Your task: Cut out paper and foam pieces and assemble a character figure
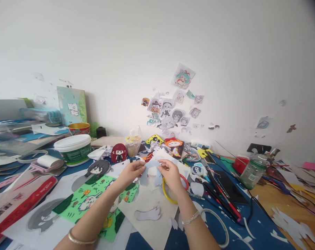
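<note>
The pale blue paper (152, 163) is held above the white sheet (152, 231) on the counter (133, 242), its edges pinched between closed fingertips by the left hand (135, 171) and right hand (170, 173), 1 per side. It could be torn by outward pulling, or creased by over-firm pinching; the loose cut-out (147, 214) below could be displaced by a forearm.

Left hand (133, 172) and right hand (171, 173) pinch pale blue paper (152, 163); from it, a green drawing (89, 198) lies at eight o'clock, a green-and-white tub (74, 151) at nine, a bottle (253, 172) at three.
</note>
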Demonstrator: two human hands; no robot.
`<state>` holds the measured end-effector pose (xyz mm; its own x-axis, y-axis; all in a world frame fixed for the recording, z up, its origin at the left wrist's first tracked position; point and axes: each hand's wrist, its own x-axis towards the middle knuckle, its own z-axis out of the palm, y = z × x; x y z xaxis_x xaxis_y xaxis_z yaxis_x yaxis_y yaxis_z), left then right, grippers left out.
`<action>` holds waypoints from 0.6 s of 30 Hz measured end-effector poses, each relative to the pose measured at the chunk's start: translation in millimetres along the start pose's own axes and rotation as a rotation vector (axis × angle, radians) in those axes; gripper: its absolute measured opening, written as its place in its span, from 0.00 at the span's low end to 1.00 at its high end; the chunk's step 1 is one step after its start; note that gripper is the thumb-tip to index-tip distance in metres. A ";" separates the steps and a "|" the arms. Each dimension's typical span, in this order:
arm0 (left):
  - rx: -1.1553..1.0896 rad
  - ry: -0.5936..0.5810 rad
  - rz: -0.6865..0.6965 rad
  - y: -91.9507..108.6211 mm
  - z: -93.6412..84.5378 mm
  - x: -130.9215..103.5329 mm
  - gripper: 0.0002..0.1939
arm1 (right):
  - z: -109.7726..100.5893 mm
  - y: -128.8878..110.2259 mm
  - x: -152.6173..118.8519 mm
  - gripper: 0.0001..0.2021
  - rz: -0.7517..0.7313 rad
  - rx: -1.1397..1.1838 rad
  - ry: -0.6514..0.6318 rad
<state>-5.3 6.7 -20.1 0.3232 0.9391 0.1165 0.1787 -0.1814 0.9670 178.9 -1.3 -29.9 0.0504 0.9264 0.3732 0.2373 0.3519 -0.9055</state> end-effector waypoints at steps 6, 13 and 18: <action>0.123 0.062 0.019 -0.8 0.2 -0.4 0.23 | 2.1 7.0 2.1 0.13 0.018 0.069 -0.021; 0.200 0.085 0.077 -7.6 0.0 2.0 0.23 | 3.3 8.7 2.0 0.12 0.010 0.116 -0.042; 0.185 0.046 0.062 -3.0 2.1 -0.9 0.23 | 3.5 7.5 1.0 0.10 0.014 0.125 -0.042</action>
<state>-4.2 5.8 -23.5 0.2966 0.9362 0.1885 0.3294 -0.2856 0.9000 177.4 2.8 -37.0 0.0115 0.9352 0.3539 0.1143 0.3504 -0.9296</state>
